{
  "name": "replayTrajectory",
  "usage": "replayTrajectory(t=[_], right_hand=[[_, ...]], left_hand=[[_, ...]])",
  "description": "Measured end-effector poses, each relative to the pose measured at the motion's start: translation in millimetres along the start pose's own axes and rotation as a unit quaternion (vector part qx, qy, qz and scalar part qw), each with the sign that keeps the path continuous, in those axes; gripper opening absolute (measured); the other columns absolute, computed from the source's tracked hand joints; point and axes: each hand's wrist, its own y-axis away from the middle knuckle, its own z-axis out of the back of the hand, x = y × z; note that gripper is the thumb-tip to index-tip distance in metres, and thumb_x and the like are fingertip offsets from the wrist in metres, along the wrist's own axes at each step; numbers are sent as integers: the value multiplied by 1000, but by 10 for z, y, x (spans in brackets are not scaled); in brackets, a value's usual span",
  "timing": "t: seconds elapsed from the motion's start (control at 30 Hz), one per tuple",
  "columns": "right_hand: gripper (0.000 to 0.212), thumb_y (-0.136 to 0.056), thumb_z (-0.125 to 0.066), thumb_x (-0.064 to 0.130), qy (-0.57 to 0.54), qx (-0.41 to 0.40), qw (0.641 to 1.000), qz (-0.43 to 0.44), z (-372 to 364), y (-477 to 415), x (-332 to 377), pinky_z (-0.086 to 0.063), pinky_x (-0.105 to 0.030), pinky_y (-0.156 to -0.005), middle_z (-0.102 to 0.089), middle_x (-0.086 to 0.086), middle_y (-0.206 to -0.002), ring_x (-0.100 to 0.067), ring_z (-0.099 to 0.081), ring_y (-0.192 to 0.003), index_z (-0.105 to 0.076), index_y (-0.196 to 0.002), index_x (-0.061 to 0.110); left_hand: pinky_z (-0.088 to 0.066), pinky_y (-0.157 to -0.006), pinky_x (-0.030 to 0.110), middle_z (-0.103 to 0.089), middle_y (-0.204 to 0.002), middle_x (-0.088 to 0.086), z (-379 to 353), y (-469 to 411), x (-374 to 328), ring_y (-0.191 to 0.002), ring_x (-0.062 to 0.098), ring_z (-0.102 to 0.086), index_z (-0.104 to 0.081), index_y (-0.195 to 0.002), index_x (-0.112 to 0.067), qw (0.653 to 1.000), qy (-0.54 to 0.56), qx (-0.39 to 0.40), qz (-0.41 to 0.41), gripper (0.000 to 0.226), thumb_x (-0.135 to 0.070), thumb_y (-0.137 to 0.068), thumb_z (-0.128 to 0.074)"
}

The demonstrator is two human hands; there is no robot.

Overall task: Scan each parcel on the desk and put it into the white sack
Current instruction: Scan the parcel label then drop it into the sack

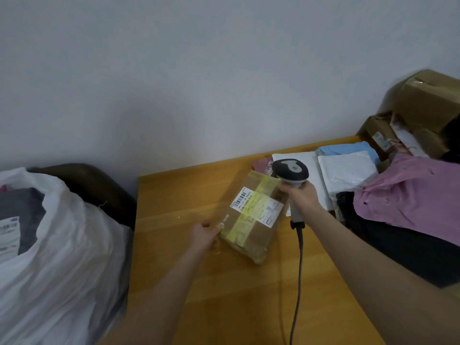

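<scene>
Head view: scanner over the box, read not yet certain

My right hand (302,197) is clamped round the scanner (291,170), its head hanging over the brown box (254,215) on the desk (174,200); my left hand (202,234) pinches the box's near-left corner. Risks I see: glossy yellow tape beside the barcode label (242,199) may glare and spoil the read, and the cable (298,257) could snag the box heading to the white sack (62,245), well off left.

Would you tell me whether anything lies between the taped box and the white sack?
Nothing visible does: bare desk runs from the box to its left edge, and the sack stands open just beyond.
</scene>
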Motion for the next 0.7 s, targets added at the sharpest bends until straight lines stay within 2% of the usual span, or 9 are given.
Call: replayTrajectory(t=[0.07, 0.17, 0.23, 0.3, 0.37, 0.47, 0.6, 0.7], right_hand=[[25, -81, -75, 19, 25, 51, 998, -16, 0, -87, 52, -54, -42, -87, -67, -9, -97, -25, -62, -91, -62, -100, 12], [16, -81, -74, 14, 58, 115, 991, -31, -3, -131, 46, -53, -43, -89, -67, -11, -94, -25, -63, -89, -63, -91, 11], [17, -80, -75, 16, 92, 117, 988, -33, -3, -117, -14, -52, -42, -92, -68, -10, -98, -25, -63, -95, -65, -91, 9], [27, -80, -76, 19, 101, 114, 987, -43, 25, -43, -68, -52, -39, -92, -67, -10, -105, -25, -62, -100, -66, -101, 6], [27, -81, -74, 18, 64, 136, 987, -64, 42, 62, -141, -52, -32, -79, -67, -10, -105, -25, -62, -100, -64, -104, 6], [17, -86, -68, 12, -9, 166, 981, -96, -33, 306, -231, -47, -22, -63, -67, -5, -96, -18, -63, -90, -60, -101, 10], [20, -85, -70, 11, -83, 150, 981, -94, -122, 516, -328, -47, -25, -69, -66, -4, -100, -16, -60, -94, -59, -100, 17], [21, -84, -71, 11, -120, 131, 980, -93, -94, 595, -290, -48, -27, -69, -66, -5, -99, -17, -61, -93, -60, -102, 15]], left_hand=[[-55, -60, 38, -56, -111, 14, -55, 53, 81, -81, 31, -65, -42, -130, 0, 996, 46, 39, 61, 65, -40, -86, -67], [-57, -62, 40, -61, -105, 21, -26, 19, 111, -80, 32, -64, -48, -124, 5, 991, 79, 69, 78, 58, -41, -90, -61], [-58, -66, 43, -64, -106, 22, 40, -44, 76, -76, 31, -65, -51, -118, 5, 991, 114, 41, 62, 48, -34, -92, -60], [-57, -71, 42, -63, -109, 18, 122, -89, 67, -81, 29, -64, -55, -111, 1, 990, 133, -4, 51, 40, -33, -91, -61], [-54, -84, 43, -61, -114, 15, 187, -107, 106, -93, 31, -60, -52, -119, 2, 988, 141, -22, 66, 48, -36, -91, -62], [-52, -86, 44, -58, -117, 18, 210, -30, 184, -95, 32, -56, -48, -127, 2, 983, 151, 17, 101, 57, -40, -91, -60], [-54, -71, 42, -61, -112, 13, 316, 58, 281, -97, 32, -60, -48, -125, -12, 969, 217, 73, 97, 52, -46, -88, -60], [-53, -76, 41, -60, -116, 11, 505, 115, 265, -102, 31, -59, -47, -128, -18, 970, 217, 87, 64, 54, -44, -85, -65]])
